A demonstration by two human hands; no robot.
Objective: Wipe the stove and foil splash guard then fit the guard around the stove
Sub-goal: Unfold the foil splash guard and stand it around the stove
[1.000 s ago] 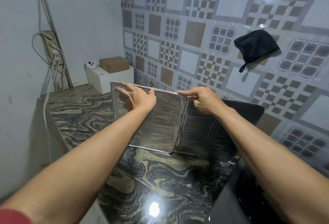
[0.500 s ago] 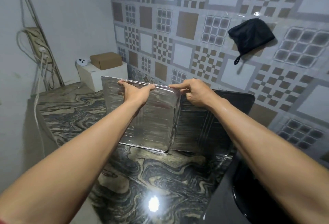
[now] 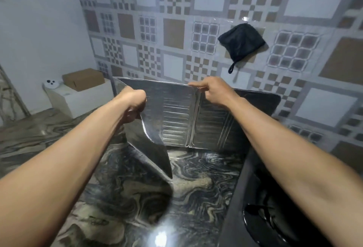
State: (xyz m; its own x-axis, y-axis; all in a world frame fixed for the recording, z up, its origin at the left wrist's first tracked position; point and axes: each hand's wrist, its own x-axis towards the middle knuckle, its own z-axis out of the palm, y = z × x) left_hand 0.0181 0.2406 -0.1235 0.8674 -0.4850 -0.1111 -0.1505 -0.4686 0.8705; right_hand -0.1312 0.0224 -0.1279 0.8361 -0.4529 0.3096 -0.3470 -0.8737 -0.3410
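Observation:
The foil splash guard stands on the marble counter against the tiled wall, its ribbed silver panels unfolded. My left hand grips the left panel's edge, and that panel swings out toward me at an angle. The top edge near the middle fold is pinched by my right hand. A further dark panel extends right behind my right arm. The black stove lies at the lower right, partly hidden under my right forearm.
A black cloth hangs on the tiled wall above the guard. At the back left a white box carries a brown cardboard box and a small white device. A grey wall bounds the left side.
My left hand has moved from the panel's top edge to its side edge and pulled the left panel forward, so it now angles out from the wall. The right hand kept its hold.

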